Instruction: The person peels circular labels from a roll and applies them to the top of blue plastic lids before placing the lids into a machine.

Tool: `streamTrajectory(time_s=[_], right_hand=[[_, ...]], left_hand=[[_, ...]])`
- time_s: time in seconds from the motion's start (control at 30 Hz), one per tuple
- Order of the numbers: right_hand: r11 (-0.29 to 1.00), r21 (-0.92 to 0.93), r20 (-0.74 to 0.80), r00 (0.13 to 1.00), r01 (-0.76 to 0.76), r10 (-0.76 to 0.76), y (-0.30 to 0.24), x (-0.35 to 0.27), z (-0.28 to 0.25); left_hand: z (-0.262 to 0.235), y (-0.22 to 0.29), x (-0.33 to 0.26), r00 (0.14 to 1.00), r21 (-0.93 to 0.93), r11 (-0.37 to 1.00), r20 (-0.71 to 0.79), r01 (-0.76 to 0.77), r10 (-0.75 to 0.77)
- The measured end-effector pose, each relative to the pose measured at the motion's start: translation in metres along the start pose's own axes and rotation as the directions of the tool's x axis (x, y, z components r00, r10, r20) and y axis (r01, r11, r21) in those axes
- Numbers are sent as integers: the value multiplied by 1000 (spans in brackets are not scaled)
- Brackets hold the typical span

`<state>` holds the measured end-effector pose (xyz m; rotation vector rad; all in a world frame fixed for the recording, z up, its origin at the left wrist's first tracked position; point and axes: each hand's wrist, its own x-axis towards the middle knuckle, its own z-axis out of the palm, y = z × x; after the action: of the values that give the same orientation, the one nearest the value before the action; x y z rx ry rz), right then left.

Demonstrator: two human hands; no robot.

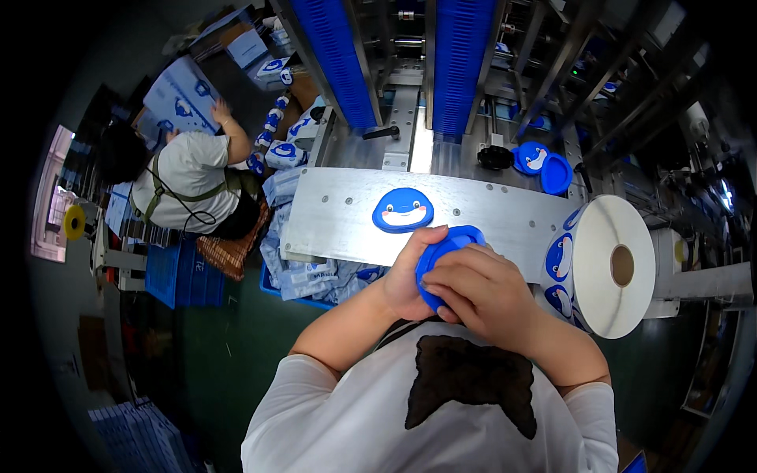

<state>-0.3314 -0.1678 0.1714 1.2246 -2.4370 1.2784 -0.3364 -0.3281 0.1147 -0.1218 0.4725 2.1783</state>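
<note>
So the blue plastic piece is up in front of the chest, just off the near edge of the metal plate, with the left hand gripping its rim and the right hand closed over the other side, fingers curled onto it. Looks like light, thin moulded stuff to me, probably a bit flexy and slick rather than fragile, so I'd pinch the raised rim. The plate's smooth and screwed down, with a whale-face piece on it, and the dim workshop has a green floor and a co-worker off left.
</note>
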Motion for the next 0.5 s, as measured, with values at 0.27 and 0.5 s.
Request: streamTrajectory(time_s=[0.27, 0.5], right_hand=[[1000, 21, -27, 1000, -6, 6, 5, -3, -13], [995, 33, -174, 979, -99, 103, 7, -2, -27]], left_hand=[[2, -1, 3, 999, -1, 1000, -33, -21, 21], [6, 2, -1, 998, -73, 997, 62, 0, 5]])
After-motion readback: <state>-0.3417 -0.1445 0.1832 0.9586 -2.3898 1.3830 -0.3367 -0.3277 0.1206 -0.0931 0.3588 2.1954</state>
